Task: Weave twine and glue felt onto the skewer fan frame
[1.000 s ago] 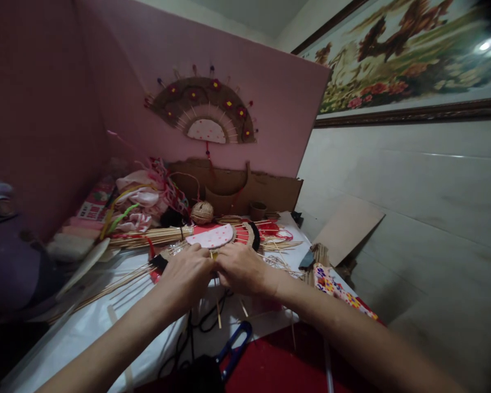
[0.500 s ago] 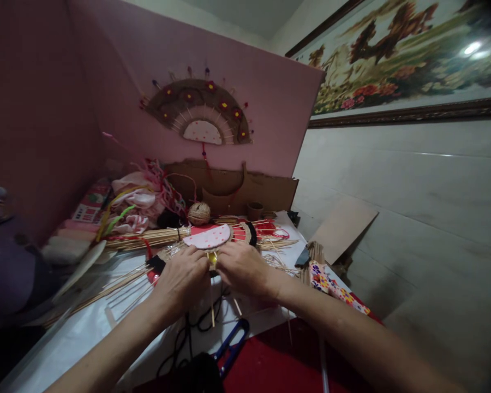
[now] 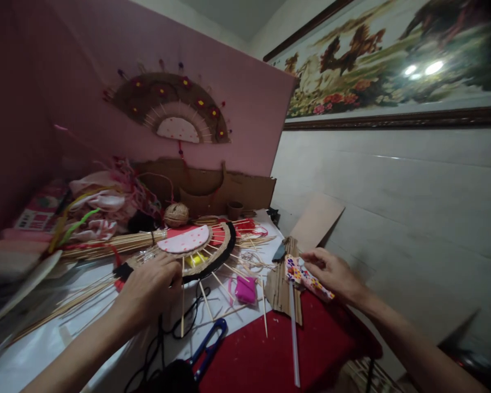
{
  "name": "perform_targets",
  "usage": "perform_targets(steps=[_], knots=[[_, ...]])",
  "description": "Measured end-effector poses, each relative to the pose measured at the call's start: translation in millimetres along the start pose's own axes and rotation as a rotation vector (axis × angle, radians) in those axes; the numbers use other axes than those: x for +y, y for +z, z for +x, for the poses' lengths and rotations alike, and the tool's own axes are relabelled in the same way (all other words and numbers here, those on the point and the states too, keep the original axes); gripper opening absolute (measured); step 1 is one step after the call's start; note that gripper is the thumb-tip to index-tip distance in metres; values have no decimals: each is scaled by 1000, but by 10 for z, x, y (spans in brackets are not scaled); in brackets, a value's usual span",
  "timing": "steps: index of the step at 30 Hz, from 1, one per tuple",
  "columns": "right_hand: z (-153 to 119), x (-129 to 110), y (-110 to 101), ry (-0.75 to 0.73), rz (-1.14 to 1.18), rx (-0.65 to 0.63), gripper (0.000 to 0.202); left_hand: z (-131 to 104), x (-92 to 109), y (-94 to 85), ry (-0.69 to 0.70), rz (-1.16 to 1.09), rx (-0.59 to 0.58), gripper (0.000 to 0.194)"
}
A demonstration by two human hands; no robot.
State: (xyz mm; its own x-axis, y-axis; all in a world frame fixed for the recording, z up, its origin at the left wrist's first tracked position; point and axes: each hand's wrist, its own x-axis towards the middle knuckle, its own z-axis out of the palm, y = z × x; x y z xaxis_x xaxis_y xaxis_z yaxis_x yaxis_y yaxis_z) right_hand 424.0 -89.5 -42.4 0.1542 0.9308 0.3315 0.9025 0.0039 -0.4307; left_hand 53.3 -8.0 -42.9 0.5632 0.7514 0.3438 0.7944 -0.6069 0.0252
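A half-round fan frame [image 3: 225,248] of thin sticks, with a brown and black curved band, lies on the white-covered table. Its centre is a pale half disc with pink dots [image 3: 186,240]. My left hand [image 3: 157,278] is closed on the fan's near left part, its fingertips partly hidden. At the right, my right hand [image 3: 331,270] is beside a flower-patterned piece [image 3: 311,281], with thumb and fingers apart and nothing visible between them. Under that piece lie corrugated cardboard [image 3: 280,289] and a clear glue stick [image 3: 294,338].
Blue snips [image 3: 208,346] and black cord [image 3: 159,349] lie near the front. A pink packet [image 3: 245,290] is right of the fan. Behind stand a twine ball [image 3: 176,214] and small brown cup [image 3: 234,209]. A finished fan [image 3: 172,106] hangs on the pink board.
My right hand has left the fan and moved right to the flower-patterned piece. My left hand stays at the fan. The view has turned to the right, and the pink packet is now uncovered.
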Motion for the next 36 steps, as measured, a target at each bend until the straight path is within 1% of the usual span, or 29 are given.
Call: perform_targets(steps=[2,4,8,12,16,18,20,22,24,25,27,29,31,33,34,36], knots=[[-85,118,26,13,17,-94,37,-5,-4,15,8,7,10,19],[-157,203,77,18,-17,-151,43,-12,-11,34,25,7,31,19],[-219,336,197,11,-93,-193,41,-21,-27,56,22,-14,52,18],[-211,359,237,-61,-5,-166,43,-31,-29,54,13,-27,67,18],[-209,261,205,-86,43,-109,42,-41,-10,37,4,-9,62,19],[-201,209,185,-40,57,-67,39,-43,-2,26,11,9,44,20],[-185,171,161,39,101,-26,37,-41,2,16,21,21,32,21],[-178,142,132,100,209,21,37,-40,5,11,28,23,26,21],[-200,98,107,139,387,63,37,-43,9,12,35,20,37,21],[-226,61,98,165,492,71,36,-46,12,15,40,17,47,21],[-301,-60,88,268,699,41,32,-54,13,29,51,11,68,21],[-381,-250,84,362,880,-24,27,-59,6,52,55,4,64,20],[-433,-501,88,396,978,-27,27,-60,-9,81,47,-1,54,19],[-430,-781,117,366,985,-184,29,-60,-25,107,45,-7,49,18],[-407,-919,146,338,950,-342,30,-59,-32,116,49,-11,47,17],[-329,-1164,235,237,892,-511,32,-58,-40,124,67,-20,44,18]])
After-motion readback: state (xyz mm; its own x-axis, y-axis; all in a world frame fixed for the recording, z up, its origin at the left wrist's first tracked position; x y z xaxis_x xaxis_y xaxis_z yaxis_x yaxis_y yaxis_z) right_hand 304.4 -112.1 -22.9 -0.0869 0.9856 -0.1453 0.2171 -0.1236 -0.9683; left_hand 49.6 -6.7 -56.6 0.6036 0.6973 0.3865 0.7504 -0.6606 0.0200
